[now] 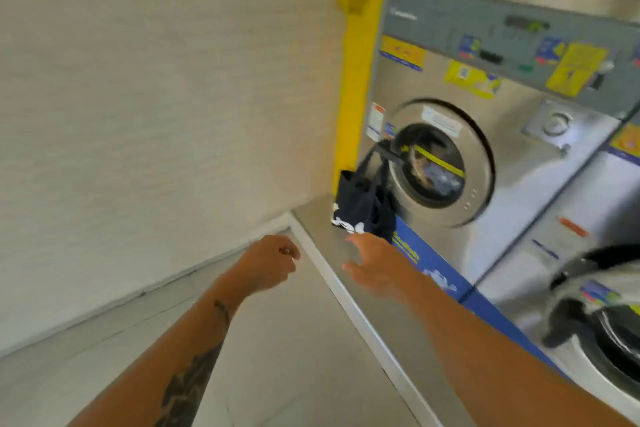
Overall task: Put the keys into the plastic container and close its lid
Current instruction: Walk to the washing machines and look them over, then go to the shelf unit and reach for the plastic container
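My left hand (268, 263) is closed in a fist over the floor near the wall. A small metal piece, apparently the keys (286, 250), shows between its fingers; the rest is hidden in the fist. My right hand (375, 262) is open with fingers spread, stretched out over the grey ledge (320, 218). Its fingertips are just below a dark tote bag (362, 203). The bag hangs by its straps from the door handle of the left washing machine (446, 163). No plastic container is in view. The picture is blurred by motion.
A second washing machine (602, 315) stands at the right with its door partly open. A blue panel (446, 270) runs under both machines. A yellow post (356, 80) meets the pale wall (156, 97) at the left. Grey floor tiles (277, 357) lie below my arms.
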Demonstrator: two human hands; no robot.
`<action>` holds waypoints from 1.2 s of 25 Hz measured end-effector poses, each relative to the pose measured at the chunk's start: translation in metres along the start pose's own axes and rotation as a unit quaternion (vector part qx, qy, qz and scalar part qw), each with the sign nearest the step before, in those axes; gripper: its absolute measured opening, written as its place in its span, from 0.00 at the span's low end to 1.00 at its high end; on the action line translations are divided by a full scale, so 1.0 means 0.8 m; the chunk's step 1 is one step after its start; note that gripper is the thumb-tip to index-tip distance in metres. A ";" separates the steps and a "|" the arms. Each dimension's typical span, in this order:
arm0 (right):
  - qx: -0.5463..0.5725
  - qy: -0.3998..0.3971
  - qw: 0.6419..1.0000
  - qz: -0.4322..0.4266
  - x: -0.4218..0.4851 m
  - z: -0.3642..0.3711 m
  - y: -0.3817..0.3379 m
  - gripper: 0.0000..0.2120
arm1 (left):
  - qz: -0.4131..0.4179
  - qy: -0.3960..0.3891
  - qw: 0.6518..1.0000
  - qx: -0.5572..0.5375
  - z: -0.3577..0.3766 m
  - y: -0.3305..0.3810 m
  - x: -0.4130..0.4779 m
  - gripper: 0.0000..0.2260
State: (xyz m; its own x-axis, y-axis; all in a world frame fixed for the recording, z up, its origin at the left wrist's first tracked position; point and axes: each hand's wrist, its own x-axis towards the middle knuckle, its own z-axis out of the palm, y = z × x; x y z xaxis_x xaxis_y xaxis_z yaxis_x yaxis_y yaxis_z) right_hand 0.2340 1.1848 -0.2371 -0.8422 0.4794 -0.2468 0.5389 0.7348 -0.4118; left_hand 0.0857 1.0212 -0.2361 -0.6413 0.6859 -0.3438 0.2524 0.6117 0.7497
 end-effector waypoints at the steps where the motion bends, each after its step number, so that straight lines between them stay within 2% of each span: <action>1: -0.010 0.000 1.000 -0.026 0.000 0.000 -0.035 0.31 | -0.011 0.024 1.000 -0.002 -0.029 -0.017 -0.026 0.11; 5: -0.032 -0.031 0.987 -0.154 -0.004 0.021 -0.190 0.28 | -0.069 0.142 0.987 -0.018 -0.145 -0.099 -0.142 0.10; 9: -0.051 -0.060 0.961 -0.267 -0.030 0.071 -0.371 0.29 | -0.128 0.257 0.958 -0.030 -0.250 -0.193 -0.280 0.11; 13: -0.043 -0.078 0.936 -0.341 -0.077 0.131 -0.535 0.29 | -0.165 0.332 0.928 -0.045 -0.333 -0.279 -0.411 0.13; 18: -0.040 -0.095 0.900 -0.424 -0.146 0.222 -0.734 0.28 | -0.198 0.422 0.883 -0.057 -0.427 -0.398 -0.561 0.08; 22: -0.050 -0.117 0.870 -0.477 -0.178 0.283 -0.868 0.27 | -0.223 0.488 0.842 -0.059 -0.489 -0.473 -0.644 0.05; 30: -0.048 -0.174 0.804 -0.566 -0.173 0.417 -1.125 0.27 | -0.284 0.602 0.745 -0.050 -0.620 -0.623 -0.729 0.12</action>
State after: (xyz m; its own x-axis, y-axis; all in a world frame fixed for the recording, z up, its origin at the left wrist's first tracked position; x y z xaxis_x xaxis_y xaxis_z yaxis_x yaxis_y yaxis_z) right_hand -0.1400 0.2972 -0.1249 -0.7387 -0.6741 0.0009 -0.5914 0.6475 -0.4806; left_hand -0.0252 0.1209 -0.1287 -0.8238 -0.5599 0.0890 -0.3247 0.5947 0.7355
